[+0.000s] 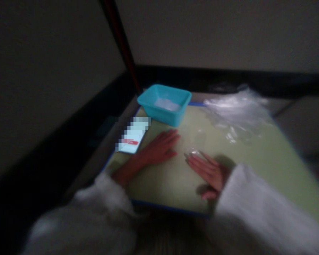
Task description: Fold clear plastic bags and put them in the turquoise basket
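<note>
My left hand (pixel 163 147) lies flat on the yellow-green table top (pixel 162 184), fingers stretched out to the right, just below a turquoise basket. My right hand (pixel 207 170) is also open, its fingers pointing up and left and its thumb held apart. At its fingertips is a small piece of clear plastic (pixel 194 152); whether the fingers touch it I cannot tell. The picture is dim and blurred.
The turquoise basket (pixel 162 115) at the back left holds something whitish (pixel 167 104). A lit phone (pixel 135 136) lies by the left edge. Crumpled clear plastic bags (pixel 236 106) are heaped at the back right. Walls stand behind and to the left.
</note>
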Demonstrator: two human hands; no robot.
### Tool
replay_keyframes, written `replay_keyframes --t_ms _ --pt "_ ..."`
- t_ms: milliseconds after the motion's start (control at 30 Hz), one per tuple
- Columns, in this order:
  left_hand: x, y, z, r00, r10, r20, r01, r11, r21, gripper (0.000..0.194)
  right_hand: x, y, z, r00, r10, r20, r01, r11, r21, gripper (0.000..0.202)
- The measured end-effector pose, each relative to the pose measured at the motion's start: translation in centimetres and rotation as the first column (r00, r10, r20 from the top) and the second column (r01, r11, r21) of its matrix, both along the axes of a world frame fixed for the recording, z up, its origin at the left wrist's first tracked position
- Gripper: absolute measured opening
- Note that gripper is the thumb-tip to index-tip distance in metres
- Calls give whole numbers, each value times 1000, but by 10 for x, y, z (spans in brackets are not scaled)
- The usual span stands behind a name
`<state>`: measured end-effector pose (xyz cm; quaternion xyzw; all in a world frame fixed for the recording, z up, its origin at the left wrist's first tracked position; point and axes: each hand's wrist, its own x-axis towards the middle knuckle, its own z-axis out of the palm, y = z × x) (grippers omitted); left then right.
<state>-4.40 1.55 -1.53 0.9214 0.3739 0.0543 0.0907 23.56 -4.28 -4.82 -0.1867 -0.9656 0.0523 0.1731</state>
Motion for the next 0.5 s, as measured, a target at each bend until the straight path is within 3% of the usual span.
replay_keyframes --t_ms 133,367,500 --pt "-4 1 3 1000 0 -8 0 1000 -7 64 -5 -12 1 1000 11 -29 -11 1000 -23 93" --pt "9 -11 -3 969 -220 114 228 972 -58 72 -11 -18 -3 995 17 -100 -21 999 -35 87" --pt "16 -15 -3 958 -254 136 261 965 -35 70 -13 -21 -8 995 3 -102 -6 1000 -27 81"
